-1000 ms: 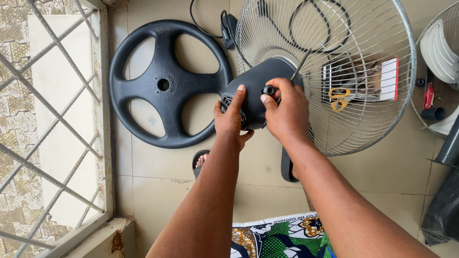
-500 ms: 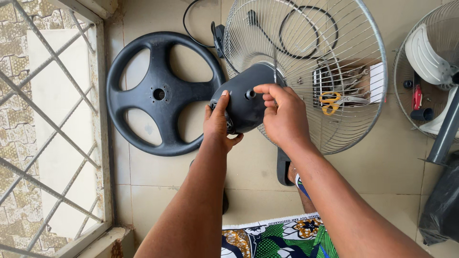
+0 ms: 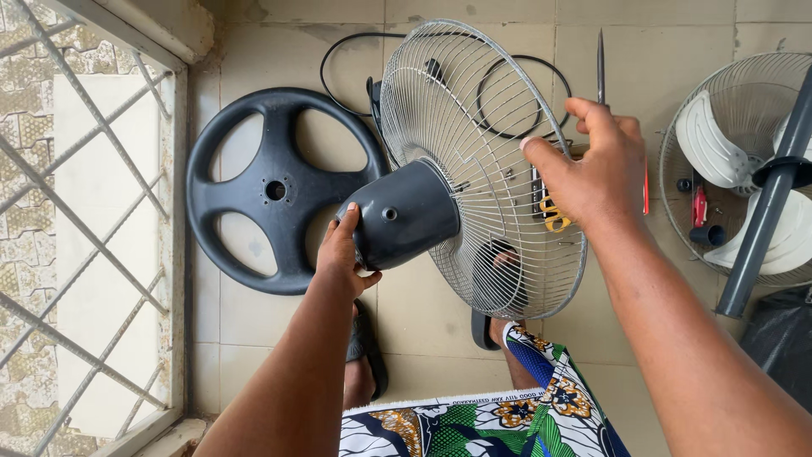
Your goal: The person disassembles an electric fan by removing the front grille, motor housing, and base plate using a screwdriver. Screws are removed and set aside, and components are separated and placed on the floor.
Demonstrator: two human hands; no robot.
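Note:
My left hand grips the back end of a black fan motor housing and holds it tilted above the tiled floor. A round wire fan grille is fixed to the housing and faces away to the right. My right hand hovers past the grille's right rim, apart from the housing, fingers curled on a thin screwdriver. Its metal shaft sticks up above my fingers. A small hole shows on top of the housing.
A black round fan base lies on the floor at the left, beside barred window panes. A black power cord coils behind the grille. A second grille with white blades, a dark pole and yellow scissors lie at the right.
My right hand has left the top of the housing and risen to the right, past the grille rim. The small knob is gone from the housing. My left hand has slid to the housing's rear.

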